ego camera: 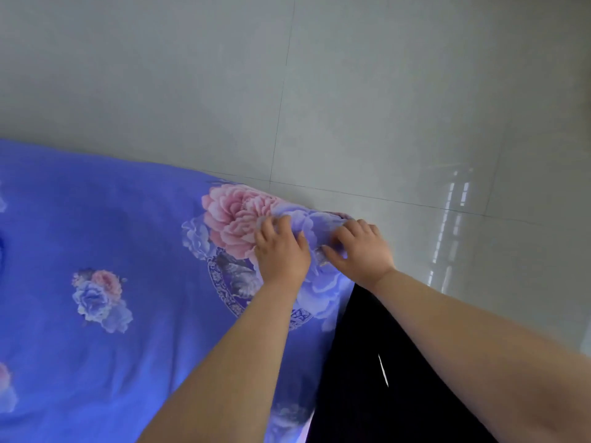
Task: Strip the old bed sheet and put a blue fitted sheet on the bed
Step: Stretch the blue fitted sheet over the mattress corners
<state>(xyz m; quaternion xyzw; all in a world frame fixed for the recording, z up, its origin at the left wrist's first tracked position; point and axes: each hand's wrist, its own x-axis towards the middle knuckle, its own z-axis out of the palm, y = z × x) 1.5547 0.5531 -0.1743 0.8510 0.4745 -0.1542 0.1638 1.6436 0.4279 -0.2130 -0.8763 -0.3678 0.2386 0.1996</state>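
Both hands are at the bed's corner. The left hand [281, 251] bunches the blue fitted sheet [112, 225] with curled fingers; the right hand [361, 247] pinches its hem at the very corner, nearer the edge, the floor [351, 91] just beyond.

Blue sheet [96, 225] with pink and lilac flowers lies spread over the bed.

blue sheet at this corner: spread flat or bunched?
Spread over most of the bed, bunched at the corner. The sheet lies smooth; by the left hand and right hand it is gathered in folds.
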